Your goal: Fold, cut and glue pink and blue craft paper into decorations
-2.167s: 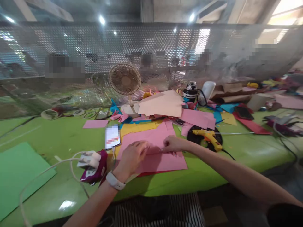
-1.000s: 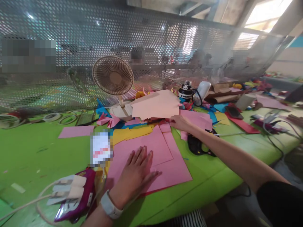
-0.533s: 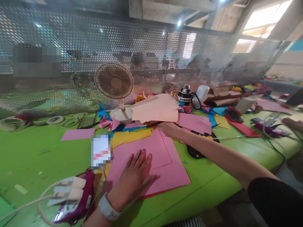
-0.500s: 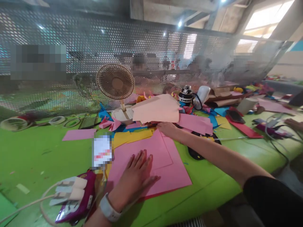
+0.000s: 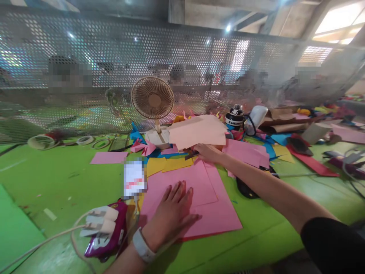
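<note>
My left hand (image 5: pixel 173 209) lies flat with fingers spread on a stack of pink paper sheets (image 5: pixel 211 205) on the green table (image 5: pixel 65 182); a pale watch is on that wrist. My right arm stretches forward across the pink sheets. My right hand (image 5: pixel 207 152) is at the edge of a pale peach sheet (image 5: pixel 199 131) that tops a heap of paper. Its fingers are curled around a small dark thing (image 5: pixel 189 155) that I cannot make out. Yellow paper (image 5: pixel 168 164) lies just left of that hand.
A small desk fan (image 5: pixel 152 102) stands behind the heap, before a perforated metal screen (image 5: pixel 85 76). A purple pouch with white plugs and a cord (image 5: pixel 107 228) lies left of my left wrist. A black bottle (image 5: pixel 235 116), tape rolls (image 5: pixel 41 141), a red sheet (image 5: pixel 310 163) and cables lie around.
My right hand left the pink sheet and reached back to the paper heap, sliding left under the peach sheet. My left hand flattened on the pink paper and stays there.
</note>
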### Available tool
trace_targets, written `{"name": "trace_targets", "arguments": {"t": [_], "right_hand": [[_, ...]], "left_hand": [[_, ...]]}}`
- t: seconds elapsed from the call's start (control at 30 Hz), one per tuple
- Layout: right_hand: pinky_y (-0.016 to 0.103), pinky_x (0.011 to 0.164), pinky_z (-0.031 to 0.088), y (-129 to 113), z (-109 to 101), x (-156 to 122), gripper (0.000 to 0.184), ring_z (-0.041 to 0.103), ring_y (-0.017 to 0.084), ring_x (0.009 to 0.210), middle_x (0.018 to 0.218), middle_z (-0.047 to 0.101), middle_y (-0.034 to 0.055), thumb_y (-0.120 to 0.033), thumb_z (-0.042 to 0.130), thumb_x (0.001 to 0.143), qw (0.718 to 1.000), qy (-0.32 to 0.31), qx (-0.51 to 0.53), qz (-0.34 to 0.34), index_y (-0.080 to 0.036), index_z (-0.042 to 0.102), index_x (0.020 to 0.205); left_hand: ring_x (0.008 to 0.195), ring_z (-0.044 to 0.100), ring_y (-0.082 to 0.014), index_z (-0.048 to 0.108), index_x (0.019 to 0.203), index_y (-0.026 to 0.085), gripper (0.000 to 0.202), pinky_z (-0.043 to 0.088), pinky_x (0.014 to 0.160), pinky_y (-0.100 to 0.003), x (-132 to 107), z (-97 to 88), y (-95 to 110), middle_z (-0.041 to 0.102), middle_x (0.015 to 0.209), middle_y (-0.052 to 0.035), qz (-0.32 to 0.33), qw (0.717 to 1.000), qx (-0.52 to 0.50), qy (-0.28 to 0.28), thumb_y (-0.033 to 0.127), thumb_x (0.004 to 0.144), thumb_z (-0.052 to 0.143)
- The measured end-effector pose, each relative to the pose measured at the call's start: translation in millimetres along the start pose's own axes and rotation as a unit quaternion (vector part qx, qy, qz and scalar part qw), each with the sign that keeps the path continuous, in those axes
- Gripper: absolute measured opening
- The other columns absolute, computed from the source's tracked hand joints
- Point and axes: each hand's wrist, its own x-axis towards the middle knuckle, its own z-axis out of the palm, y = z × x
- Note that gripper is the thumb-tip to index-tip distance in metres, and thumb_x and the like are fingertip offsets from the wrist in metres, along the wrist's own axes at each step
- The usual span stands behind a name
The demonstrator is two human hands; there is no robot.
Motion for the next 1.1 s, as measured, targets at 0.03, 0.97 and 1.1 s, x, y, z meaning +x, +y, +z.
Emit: {"name": "trace_targets", "arguments": {"t": [0.03, 0.97, 1.1], "right_hand": [[0.03, 0.086, 0.043, -3.9, -2.4, -4.7, 0.029, 0.056, 0.019, 0.099, 0.104, 0.062, 0.0101, -0.008, 0.051, 0.08, 1.0, 0.013, 0.015, -0.014, -0.013, 0.056, 0.109], [0.035, 0.072, 0.042, -60.5, 11.6, -194.6, 0.035, 0.05, 0.024, 0.092, 0.102, 0.06, 0.011, -0.001, 0.042, 0.081, 0.978, 0.064, -0.118, 0.162, -0.016, 0.055, 0.111], [0.036, 0.075, 0.042, -57.9, 12.8, -197.3, 0.033, 0.05, 0.025, 0.095, 0.104, 0.06, 0.0104, -0.006, 0.041, 0.085, 0.974, 0.095, -0.107, 0.174, -0.018, 0.054, 0.114]], "left_hand": [[0.136, 0.013, -0.0307, 0.023, 0.142, 0.023, 0.071, 0.019, 0.107, -0.051, 0.0, -0.3, 0.3, 0.022, 0.148, -0.0093, 0.0, 1.0, 0.001, 0.0, 0.066, 0.085, 0.026], [0.136, 0.013, -0.0243, 0.021, 0.14, 0.033, 0.067, 0.012, 0.109, -0.05, -4.2, -39.5, 3.0, 0.02, 0.147, -0.0014, 0.064, 0.983, -0.128, -0.114, 0.065, 0.083, 0.035], [0.137, 0.012, -0.0242, 0.02, 0.14, 0.034, 0.068, 0.011, 0.11, -0.051, -4.3, -36.9, 1.6, 0.017, 0.148, -0.0004, 0.064, 0.982, -0.131, -0.12, 0.066, 0.082, 0.036]]}}
